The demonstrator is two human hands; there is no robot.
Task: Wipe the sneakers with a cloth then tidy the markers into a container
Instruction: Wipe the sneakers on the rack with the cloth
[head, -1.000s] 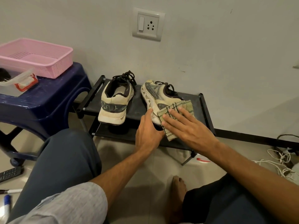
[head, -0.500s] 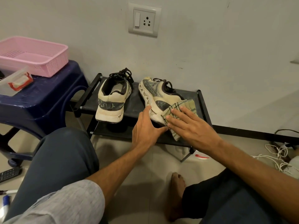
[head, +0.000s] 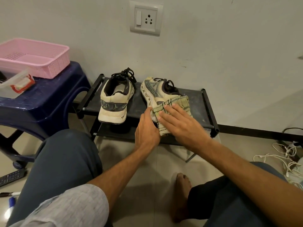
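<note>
Cloth (head: pixel 183 102) being pressed onto sneaker (head: pixel 154 90) by flat, open-fingered right hand (head: pixel 180 126); heel being braced by open left hand (head: pixel 146 130) — hard push could slide sneaker off rack (head: pixel 199 110).

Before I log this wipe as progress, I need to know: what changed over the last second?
Very little. The right hand, flat on the cloth, rubbed it slightly back and forth on the heel of the right sneaker. Nothing was taken hold of or let go. The left hand still steadies that heel; the left sneaker, pink basket and markers stayed put.
</note>
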